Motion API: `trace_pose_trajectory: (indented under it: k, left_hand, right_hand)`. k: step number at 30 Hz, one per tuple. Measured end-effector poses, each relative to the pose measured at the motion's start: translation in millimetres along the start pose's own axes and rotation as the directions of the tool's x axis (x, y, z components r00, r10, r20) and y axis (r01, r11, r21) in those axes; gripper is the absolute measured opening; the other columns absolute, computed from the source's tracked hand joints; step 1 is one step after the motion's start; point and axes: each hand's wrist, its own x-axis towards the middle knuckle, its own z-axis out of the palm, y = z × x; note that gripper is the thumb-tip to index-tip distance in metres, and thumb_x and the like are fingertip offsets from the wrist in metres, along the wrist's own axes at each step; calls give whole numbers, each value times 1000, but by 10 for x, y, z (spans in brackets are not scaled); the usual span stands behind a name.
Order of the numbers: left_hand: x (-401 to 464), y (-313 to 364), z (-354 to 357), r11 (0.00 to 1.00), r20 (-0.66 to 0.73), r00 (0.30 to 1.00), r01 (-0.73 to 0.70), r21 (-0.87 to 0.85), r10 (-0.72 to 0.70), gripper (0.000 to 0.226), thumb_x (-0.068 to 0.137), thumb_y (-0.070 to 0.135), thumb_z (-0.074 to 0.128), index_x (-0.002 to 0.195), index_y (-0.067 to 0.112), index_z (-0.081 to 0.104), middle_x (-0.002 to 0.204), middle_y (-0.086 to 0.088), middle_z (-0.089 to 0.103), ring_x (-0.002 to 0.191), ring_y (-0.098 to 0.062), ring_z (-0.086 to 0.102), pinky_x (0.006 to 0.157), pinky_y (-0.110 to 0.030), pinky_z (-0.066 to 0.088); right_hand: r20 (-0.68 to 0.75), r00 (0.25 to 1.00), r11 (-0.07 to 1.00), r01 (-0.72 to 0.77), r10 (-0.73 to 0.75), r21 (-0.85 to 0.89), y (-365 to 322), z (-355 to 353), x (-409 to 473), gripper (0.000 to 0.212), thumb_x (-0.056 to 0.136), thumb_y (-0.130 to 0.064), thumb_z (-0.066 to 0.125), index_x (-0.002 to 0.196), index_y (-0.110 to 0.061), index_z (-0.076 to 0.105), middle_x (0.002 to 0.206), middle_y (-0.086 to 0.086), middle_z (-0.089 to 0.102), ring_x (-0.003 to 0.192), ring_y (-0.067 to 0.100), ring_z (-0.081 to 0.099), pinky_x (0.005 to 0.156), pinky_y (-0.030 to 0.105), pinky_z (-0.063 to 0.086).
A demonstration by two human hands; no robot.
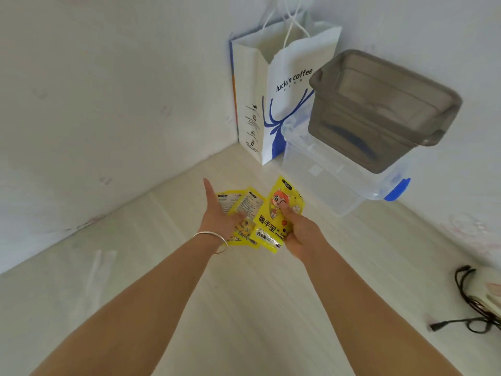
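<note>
Yellow hand-warmer packets are fanned out between my hands above a pale wooden surface. My right hand (296, 232) pinches the front packet (273, 218), thumb pressed on its cartoon figure. My left hand (221, 215), with a silver bangle on the wrist, holds two more yellow packets (241, 204) showing their printed backs; the thumb lies across them and the index finger points straight ahead.
A white and blue paper coffee bag (273, 104) stands in the corner against the walls. Beside it a grey plastic box (379, 109) sits on a clear lidded container (325, 172) with blue latches. Black cables (469, 302) lie at the right edge.
</note>
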Motion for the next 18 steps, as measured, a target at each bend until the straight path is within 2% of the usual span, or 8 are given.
trace_pose_trajectory:
  k: [3,5,7,8,10,13,16,18]
  left_hand:
    - [-261,18,64,996,18,1000,27,-89,-26,123,78,11,74,142,39,-26,118,-2,52,102,-30,64,86,-41,54]
    - [-409,0,92,970,27,996,87,-225,-83,119,75,10,77,148,33,-14,114,-5,60,98,-32,66,85,-47,54]
    - [-527,-41,93,938,43,992,124,-322,-116,91,71,12,79,145,18,27,110,-12,67,90,-32,67,82,-47,56]
    - [-602,-49,83,938,61,991,130,-320,-116,66,72,13,78,131,8,49,103,-14,70,82,-29,67,79,-43,56]
    - [-713,-70,68,951,93,986,160,-264,-140,27,77,16,74,99,3,66,81,-10,69,67,-24,63,69,-32,53]
    - [-826,-135,75,963,147,980,162,-215,-133,12,79,18,73,79,8,66,65,-4,64,56,-19,58,56,-25,47]
    - [-938,-173,107,976,207,973,141,-165,-105,11,80,20,71,75,11,66,66,-3,63,56,-17,59,57,-25,44]
    - [-1039,-171,147,989,285,956,109,-104,-75,17,83,20,67,70,11,63,59,-3,62,43,-11,58,50,-22,43]
  right_hand:
    - [-4,1000,1000,10,-10,4,61,-43,-165,21,86,-6,64,106,-2,61,88,12,73,78,26,71,72,46,53]
    - [-36,999,1000,14,-15,-19,108,-82,-264,23,86,-7,64,107,-3,60,93,13,69,83,27,67,80,48,52]
    - [-50,999,999,14,-16,-43,158,-132,-360,21,85,-9,66,105,-4,60,94,14,69,82,27,67,83,50,50]
    - [-48,999,999,13,-15,-47,185,-155,-413,22,85,-10,66,105,-4,61,96,15,69,83,28,67,83,51,51]
    - [-49,999,998,20,-22,-54,248,-203,-510,23,85,-13,67,106,-5,62,100,16,69,85,29,67,83,52,52]
    - [-70,996,997,57,-60,-42,335,-286,-685,15,86,-13,66,99,-6,63,97,15,70,84,29,67,81,51,53]
    - [-119,984,991,136,-136,-3,428,-406,-891,15,86,-14,65,100,-7,64,96,14,70,83,29,68,77,47,55]
    - [-143,973,983,182,-180,1,495,-488,-1029,22,86,-15,65,107,-5,64,104,17,70,90,31,68,83,50,54]
